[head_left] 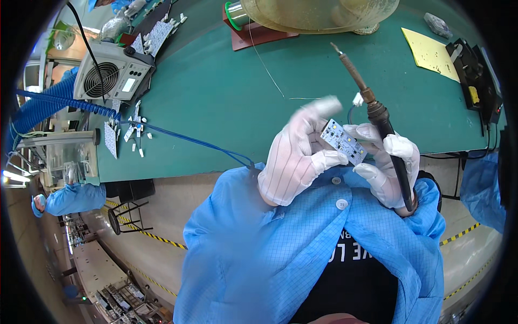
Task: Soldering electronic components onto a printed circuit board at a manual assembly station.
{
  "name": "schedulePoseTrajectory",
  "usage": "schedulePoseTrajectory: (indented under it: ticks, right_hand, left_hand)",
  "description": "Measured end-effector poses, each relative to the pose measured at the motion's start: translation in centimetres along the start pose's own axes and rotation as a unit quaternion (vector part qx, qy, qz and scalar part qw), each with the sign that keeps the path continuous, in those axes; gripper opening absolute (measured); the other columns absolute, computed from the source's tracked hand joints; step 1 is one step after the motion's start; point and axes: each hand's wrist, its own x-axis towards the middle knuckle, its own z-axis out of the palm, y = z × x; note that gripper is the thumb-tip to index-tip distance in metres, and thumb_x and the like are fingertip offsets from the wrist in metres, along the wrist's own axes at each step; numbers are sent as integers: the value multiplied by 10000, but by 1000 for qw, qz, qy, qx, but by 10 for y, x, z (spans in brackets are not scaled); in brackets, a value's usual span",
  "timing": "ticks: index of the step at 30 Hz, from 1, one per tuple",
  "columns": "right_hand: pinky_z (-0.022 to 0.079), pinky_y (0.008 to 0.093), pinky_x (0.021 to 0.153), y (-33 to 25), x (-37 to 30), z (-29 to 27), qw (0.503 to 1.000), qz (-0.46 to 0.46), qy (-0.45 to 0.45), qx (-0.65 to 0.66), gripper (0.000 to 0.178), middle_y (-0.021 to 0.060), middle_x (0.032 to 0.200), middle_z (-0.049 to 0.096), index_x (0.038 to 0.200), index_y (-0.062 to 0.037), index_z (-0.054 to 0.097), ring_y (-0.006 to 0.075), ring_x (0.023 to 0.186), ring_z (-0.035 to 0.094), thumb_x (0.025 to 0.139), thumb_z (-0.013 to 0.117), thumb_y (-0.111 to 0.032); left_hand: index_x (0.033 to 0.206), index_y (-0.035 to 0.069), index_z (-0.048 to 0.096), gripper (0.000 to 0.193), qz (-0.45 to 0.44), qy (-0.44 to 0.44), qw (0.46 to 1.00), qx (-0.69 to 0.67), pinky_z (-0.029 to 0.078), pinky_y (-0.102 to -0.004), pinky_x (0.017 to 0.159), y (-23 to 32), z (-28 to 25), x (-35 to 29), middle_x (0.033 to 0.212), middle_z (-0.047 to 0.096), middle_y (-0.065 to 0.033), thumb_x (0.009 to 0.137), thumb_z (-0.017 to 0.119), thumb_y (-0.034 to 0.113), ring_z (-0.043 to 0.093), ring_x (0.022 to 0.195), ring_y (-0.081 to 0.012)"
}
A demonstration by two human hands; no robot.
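Both of my hands wear white striped gloves and meet over the near edge of the green table. My left hand (288,162) pinches the left end of a small white circuit board (343,141), which is tilted and carries small yellow and dark parts. Its raised fingers are smeared by motion. In my right hand (380,175) a soldering iron (384,123) is gripped by its black handle, with the tip pointing up and away to the left. Fingertips of that hand also touch the board's right end. Just beyond them a white connector (358,99) shows on a dark wire.
A solder spool (235,16) stands far off, its thin wire (263,63) trailing nearer. A translucent yellowish container (318,19) sits beside it. At right lie a yellow sheet (426,53) and a black iron stand (475,81). Left are a fan unit (114,73), loose boards (110,139) and a blue cord (189,139).
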Motion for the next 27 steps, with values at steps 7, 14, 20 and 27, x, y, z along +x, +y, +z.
schedulePoseTrajectory:
  ticks: [7,14,20,27]
  right_hand:
    - [464,573,1043,-8,11,9,938,96,100,319,515,223,1288,558,1398,-92,382,357,1200,584,938,611,-60]
    - [530,455,880,-10,23,-12,927,136,191,294,423,163,1156,627,1401,-123,446,244,1000,607,1013,545,-258]
    - [513,400,949,-20,36,-24,963,120,123,209,381,160,1158,666,1263,-13,524,239,1034,646,947,657,-179]
    - [482,412,975,-34,29,-60,991,46,74,-98,268,142,1094,684,1140,-53,635,290,1047,639,901,663,-172]
  left_hand:
    - [1179,-10,551,483,-16,-86,996,28,522,-325,913,-2,-3,-3,1138,647,-117,766,799,0,644,1055,-188]
    - [1081,-11,545,464,25,-119,978,168,578,-319,762,-16,-5,-6,950,693,-131,760,858,110,699,867,-183]
    - [1088,-22,527,478,-20,-74,988,133,571,-331,787,-18,-3,-3,1007,647,-127,760,856,92,678,906,-185]
    - [1081,-19,572,414,8,111,962,250,504,-296,776,12,1,27,1012,619,-105,744,802,49,610,837,-156]
